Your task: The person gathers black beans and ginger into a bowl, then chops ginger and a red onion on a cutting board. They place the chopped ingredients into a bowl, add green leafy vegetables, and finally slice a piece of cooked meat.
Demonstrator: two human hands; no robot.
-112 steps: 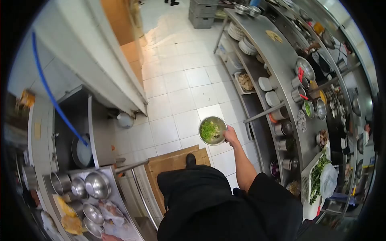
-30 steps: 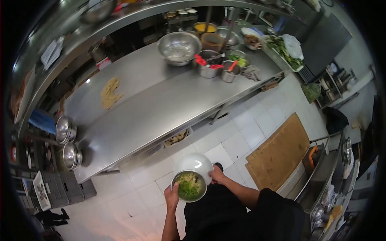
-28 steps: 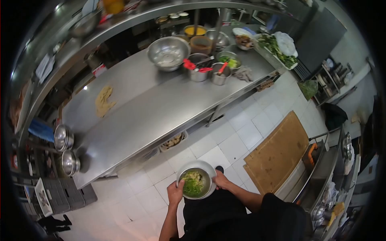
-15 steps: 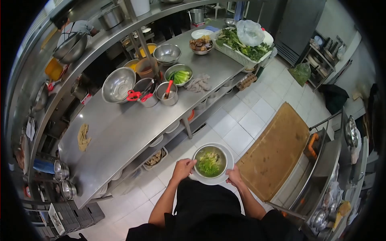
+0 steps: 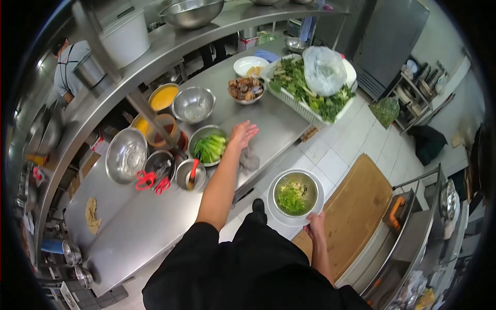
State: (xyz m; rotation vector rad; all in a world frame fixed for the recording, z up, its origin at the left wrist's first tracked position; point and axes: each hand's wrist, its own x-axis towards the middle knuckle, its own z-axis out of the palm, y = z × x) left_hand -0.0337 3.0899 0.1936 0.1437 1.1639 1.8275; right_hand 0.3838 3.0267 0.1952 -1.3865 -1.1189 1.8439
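My right hand (image 5: 315, 225) grips the lower right rim of a white plate (image 5: 319, 187). On that plate rests a steel bowl (image 5: 279, 178) with chopped greens (image 5: 292, 197) in it. My left hand (image 5: 244, 133) reaches over the steel table, its fingers extended and nothing in them. It is just right of a bowl of green vegetables (image 5: 210, 148), above a crumpled grey cloth (image 5: 250, 160). A bowl of brown chunks (image 5: 246, 89) stands beyond its fingertips.
On the steel table (image 5: 155, 219) are red-handled scissors (image 5: 146, 180), empty metal bowls (image 5: 194, 105) and a white basket of leafy greens (image 5: 305, 103). A brown board (image 5: 356, 206) lies to the right. A person (image 5: 72, 67) stands behind the shelf at far left.
My left hand has let go of the plate and moved up over the table, opening. My right hand has carried plate and bowl slightly right. The view has moved closer to the table.
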